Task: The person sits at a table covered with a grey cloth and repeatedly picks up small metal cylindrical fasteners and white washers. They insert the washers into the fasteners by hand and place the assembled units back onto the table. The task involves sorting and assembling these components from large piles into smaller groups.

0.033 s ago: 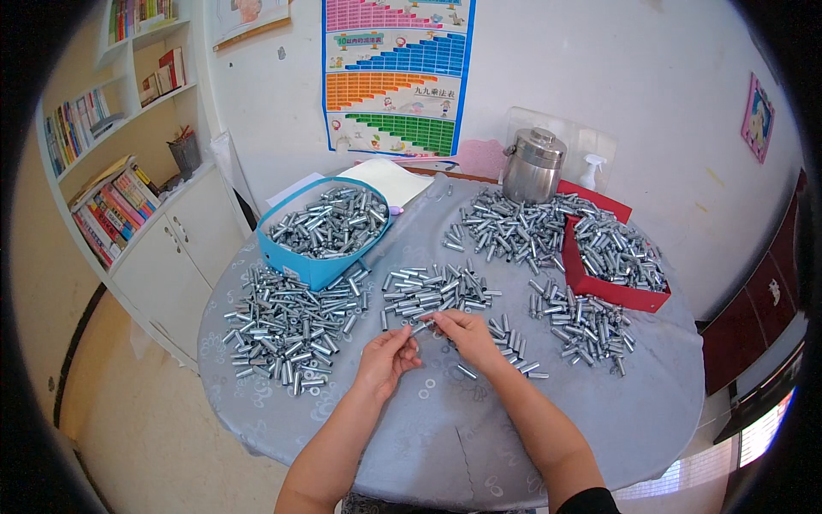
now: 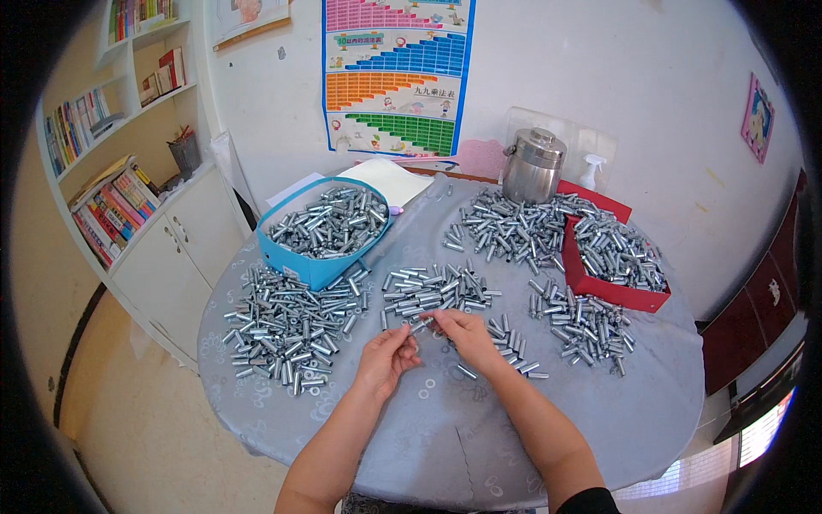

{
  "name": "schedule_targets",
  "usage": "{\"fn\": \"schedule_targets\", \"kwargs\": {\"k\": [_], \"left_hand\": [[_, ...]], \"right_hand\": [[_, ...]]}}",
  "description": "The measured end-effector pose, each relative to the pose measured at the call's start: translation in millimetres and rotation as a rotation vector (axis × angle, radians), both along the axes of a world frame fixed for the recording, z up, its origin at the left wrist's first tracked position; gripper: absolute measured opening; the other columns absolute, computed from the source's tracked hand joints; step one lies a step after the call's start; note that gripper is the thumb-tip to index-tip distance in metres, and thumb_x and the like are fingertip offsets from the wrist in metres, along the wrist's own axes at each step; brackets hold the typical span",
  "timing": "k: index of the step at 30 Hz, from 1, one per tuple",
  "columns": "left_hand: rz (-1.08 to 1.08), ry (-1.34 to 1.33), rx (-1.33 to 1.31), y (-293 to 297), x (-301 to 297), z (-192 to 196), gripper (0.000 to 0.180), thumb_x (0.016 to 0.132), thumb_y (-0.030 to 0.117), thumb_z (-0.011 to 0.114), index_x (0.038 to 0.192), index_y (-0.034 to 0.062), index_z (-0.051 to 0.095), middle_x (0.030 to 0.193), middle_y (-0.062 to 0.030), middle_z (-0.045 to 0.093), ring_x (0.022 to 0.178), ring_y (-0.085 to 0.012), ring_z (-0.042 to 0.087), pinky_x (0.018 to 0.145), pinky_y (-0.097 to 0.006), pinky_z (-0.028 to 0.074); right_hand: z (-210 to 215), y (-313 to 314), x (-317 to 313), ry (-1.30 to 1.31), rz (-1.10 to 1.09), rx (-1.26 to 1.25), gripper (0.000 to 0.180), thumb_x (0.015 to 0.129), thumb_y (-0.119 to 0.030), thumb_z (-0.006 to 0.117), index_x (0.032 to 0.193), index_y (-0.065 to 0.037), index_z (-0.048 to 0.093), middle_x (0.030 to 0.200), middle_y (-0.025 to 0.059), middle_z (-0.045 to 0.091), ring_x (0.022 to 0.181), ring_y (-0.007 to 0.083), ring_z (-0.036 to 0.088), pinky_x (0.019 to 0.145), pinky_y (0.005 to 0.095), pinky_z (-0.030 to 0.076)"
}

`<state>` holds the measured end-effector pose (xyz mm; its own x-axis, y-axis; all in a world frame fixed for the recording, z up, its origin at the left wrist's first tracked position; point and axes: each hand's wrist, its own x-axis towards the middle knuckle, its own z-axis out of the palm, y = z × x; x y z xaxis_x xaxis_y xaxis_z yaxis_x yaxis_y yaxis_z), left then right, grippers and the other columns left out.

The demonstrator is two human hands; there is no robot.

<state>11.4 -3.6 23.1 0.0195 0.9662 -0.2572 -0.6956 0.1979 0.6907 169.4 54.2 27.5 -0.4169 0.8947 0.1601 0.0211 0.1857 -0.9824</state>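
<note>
Between my two hands, over the middle of the table, is a small silver anchor bolt point(image 2: 419, 326). My left hand point(image 2: 385, 358) pinches one end with thumb and forefinger, its other fingers curled. The fingers of my right hand point(image 2: 467, 337) close on the other end and partly hide it. Just beyond my hands lies a heap of silver metal sleeves point(image 2: 432, 291). More loose sleeves point(image 2: 509, 338) lie beside my right hand. Small flat washers point(image 2: 430, 383) rest on the cloth near my left hand. A pile of silver bolts and sleeves point(image 2: 287, 330) spreads to the left.
A blue box point(image 2: 312, 272) full of metal parts stands back left. At the right, a red box point(image 2: 621, 294) holds more, with piles point(image 2: 591, 330) around it. Behind are a steel pot point(image 2: 533, 167), a spray bottle point(image 2: 591, 171) and paper point(image 2: 390, 178). A grey cloth point(image 2: 402, 454) covers the table.
</note>
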Motion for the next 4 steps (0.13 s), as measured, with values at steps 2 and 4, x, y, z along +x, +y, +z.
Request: {"fn": "schedule_targets", "kwargs": {"k": [2,4], "left_hand": [[0.028,-0.032,0.04,1.0,-4.3,-1.2,0.016,0.084,0.019,0.058,0.08,0.0029,0.056,0.068,-0.0037,0.057,0.053,-0.0091,0.052,0.053,-0.027,0.051],[0.053,-0.069,0.084,3.0,-9.2,-4.7,0.015,0.084,0.018,0.058,0.082,0.0034,0.056,0.069,-0.0043,0.057,0.056,-0.0099,0.052,0.053,-0.028,0.051]], "right_hand": [[-0.8,-0.4,-0.5,-0.206,-0.066,0.226,0.025,0.088,-0.023,0.051,0.103,-0.006,0.063,0.093,0.0053,0.061,0.084,0.0119,0.051,0.075,0.0259,0.04],[4.4,-2.9,1.5,-0.627,-0.161,0.631,0.025,0.089,-0.025,0.049,0.103,-0.011,0.063,0.104,0.011,0.06,0.098,0.02,0.05,0.086,0.0321,0.038]]}}
